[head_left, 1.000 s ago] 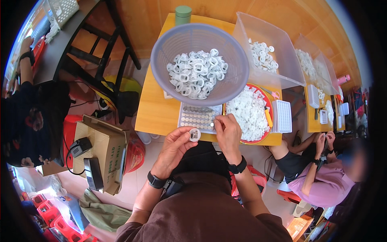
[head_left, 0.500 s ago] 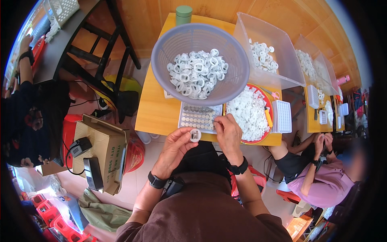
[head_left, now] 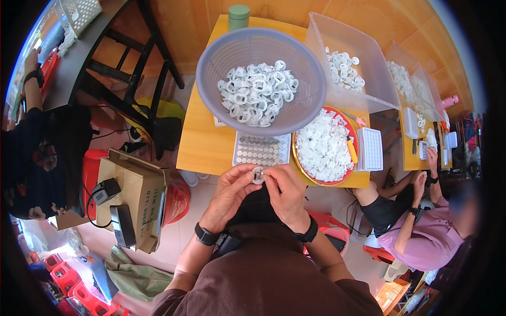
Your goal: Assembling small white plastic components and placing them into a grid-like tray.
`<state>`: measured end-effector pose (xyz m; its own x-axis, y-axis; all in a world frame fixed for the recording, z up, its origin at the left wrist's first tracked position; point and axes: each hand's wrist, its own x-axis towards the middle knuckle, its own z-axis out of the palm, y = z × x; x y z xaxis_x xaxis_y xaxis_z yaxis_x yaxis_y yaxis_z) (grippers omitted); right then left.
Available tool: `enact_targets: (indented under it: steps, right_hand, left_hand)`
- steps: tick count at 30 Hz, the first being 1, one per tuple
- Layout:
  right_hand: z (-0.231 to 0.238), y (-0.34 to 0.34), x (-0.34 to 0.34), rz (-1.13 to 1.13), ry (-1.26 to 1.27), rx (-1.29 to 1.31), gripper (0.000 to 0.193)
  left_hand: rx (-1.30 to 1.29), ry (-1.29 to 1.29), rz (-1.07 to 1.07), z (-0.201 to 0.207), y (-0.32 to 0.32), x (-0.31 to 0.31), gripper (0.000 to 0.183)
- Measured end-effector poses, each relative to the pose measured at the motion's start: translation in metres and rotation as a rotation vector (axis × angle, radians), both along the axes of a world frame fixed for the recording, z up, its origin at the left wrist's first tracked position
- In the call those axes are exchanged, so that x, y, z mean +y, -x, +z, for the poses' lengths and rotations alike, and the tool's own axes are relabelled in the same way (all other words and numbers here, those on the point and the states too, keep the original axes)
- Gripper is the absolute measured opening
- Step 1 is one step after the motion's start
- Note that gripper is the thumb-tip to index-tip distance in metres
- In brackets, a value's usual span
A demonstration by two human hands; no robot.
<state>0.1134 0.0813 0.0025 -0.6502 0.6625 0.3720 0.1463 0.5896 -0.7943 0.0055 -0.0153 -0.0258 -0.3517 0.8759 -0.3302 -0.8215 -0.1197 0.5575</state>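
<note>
My left hand (head_left: 230, 192) pinches a small round white plastic part (head_left: 258, 178) with a window in its middle, held just in front of the table's near edge. My right hand (head_left: 287, 192) is closed, its thumb and fingertips touching the right side of that part. Whatever those fingertips hold is too small to make out. Just beyond my hands lies a white tray (head_left: 289, 154) bearing rows of round silvery discs (head_left: 257, 155). A grey-purple basket (head_left: 210, 95) heaped with white ring-shaped parts (head_left: 258, 92) overhangs the tray's far side.
Right of the tray, a red round tray (head_left: 356, 138) carries small white pieces and a yellow-handled tool (head_left: 352, 151). Beside it stand white stacked trays (head_left: 370, 150) and a clear bin (head_left: 369, 100). A green canister (head_left: 239, 17) stands behind. A co-worker (head_left: 416, 226) sits at right.
My right hand has come from the tray of discs, toward me and left, to meet the white part in my left hand. The co-worker at right has reached one hand toward their table.
</note>
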Motion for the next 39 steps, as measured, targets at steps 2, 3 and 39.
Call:
enact_targets:
  steps: [2, 3, 39]
  right_hand:
    - [-0.003, 0.001, -0.001, -0.014, -0.147, 0.046, 0.015]
    - [-0.005, 0.000, -0.001, -0.014, -0.147, 0.046, 0.015]
    - [0.008, -0.024, 0.026, 0.196, 0.363, 0.033, 0.009]
  left_hand:
    - [0.002, 0.009, -0.002, 0.000, 0.000, 0.000, 0.022]
    - [0.011, 0.011, 0.005, 0.000, 0.000, 0.000, 0.022]
    - [0.261, 0.103, -0.114, 0.013, -0.009, 0.013, 0.017]
